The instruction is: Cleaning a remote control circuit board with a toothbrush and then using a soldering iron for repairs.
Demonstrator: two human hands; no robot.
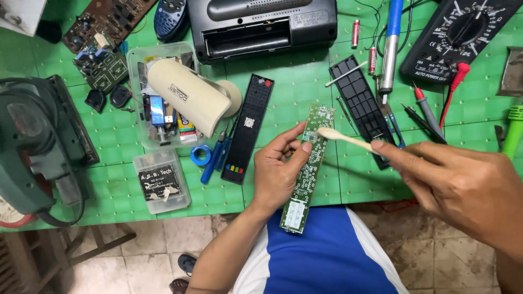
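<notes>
Green circuit board (308, 163), long and narrow, dotted with solder pads.

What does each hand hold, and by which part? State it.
Left hand grips the long green circuit board around its middle. Right hand pinches a cotton swab by its stick end.

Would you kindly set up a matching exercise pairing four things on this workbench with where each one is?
Things:
1. long green circuit board
2. cotton swab
3. black remote front
4. black multimeter

Places:
A. far right corner of the green table
B. held in the left hand
C. lying flat beside the blue screwdriver
D. pinched in the right hand, tip at the board

Pairs: 1-B, 2-D, 3-C, 4-A
</notes>
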